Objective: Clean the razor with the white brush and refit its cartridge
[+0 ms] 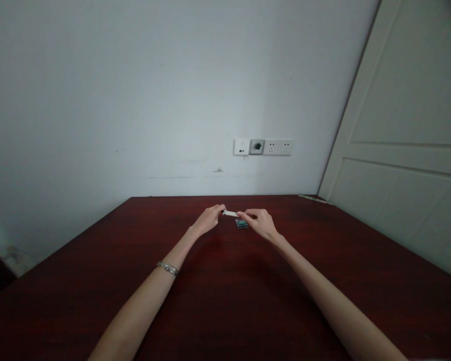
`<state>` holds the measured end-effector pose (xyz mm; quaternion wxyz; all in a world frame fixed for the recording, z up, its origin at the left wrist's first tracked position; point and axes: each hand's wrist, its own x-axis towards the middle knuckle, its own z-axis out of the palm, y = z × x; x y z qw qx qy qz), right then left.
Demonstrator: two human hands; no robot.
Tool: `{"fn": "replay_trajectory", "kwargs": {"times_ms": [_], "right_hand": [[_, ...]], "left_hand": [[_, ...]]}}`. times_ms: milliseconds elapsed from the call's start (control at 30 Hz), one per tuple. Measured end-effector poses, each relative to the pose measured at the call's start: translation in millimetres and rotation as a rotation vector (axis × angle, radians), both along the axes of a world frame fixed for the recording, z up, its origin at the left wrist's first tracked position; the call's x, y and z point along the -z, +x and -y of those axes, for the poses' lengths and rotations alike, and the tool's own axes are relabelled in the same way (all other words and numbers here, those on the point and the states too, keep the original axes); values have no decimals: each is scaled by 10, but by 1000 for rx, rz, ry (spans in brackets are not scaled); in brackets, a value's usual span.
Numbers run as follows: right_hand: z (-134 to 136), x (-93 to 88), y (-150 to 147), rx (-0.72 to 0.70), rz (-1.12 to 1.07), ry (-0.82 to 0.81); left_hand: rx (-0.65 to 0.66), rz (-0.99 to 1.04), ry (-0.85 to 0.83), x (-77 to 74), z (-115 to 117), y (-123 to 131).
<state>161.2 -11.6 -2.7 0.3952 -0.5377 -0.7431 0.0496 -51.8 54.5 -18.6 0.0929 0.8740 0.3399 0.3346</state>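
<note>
Both my arms reach forward over a dark red wooden table (pixel 225 301). My left hand (pixel 209 219) and my right hand (pixel 259 222) are closed in pinches on the two ends of a small white stick-like object (pixel 231 213), held just above the table. A small teal box (pixel 242 223) lies on the table directly under the object, touching my right hand's fingers. A silver bracelet (pixel 168 268) circles my left wrist.
A white wall stands behind the table with a row of sockets and switches (pixel 263 147). A pale door (pixel 406 150) fills the right side. A thin light strip (pixel 313 199) lies at the table's far right corner.
</note>
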Motion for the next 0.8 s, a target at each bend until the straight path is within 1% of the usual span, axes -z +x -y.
{"fn": "replay_trajectory", "kwargs": {"times_ms": [100, 167, 300, 433, 533, 600, 700, 800], "right_hand": [[-6, 25, -28, 30, 55, 17], [-34, 36, 12, 58, 65, 30], [-58, 30, 91, 103, 64, 67], [11, 14, -27, 99, 52, 112], [33, 13, -86, 84, 55, 115], [13, 18, -43, 108, 58, 108], [-24, 24, 48, 153, 49, 106], [-10, 20, 15, 121, 28, 109]], "left_hand": [[33, -47, 84, 2, 8, 16], [34, -29, 111, -2, 4, 20], [28, 13, 125, -1, -14, 13], [43, 0, 142, 22, -36, 11], [73, -4, 165, 32, -52, -1], [77, 27, 174, 29, -64, -21], [51, 76, 174, 17, -74, -46], [49, 48, 194, 8, -63, -35]]}}
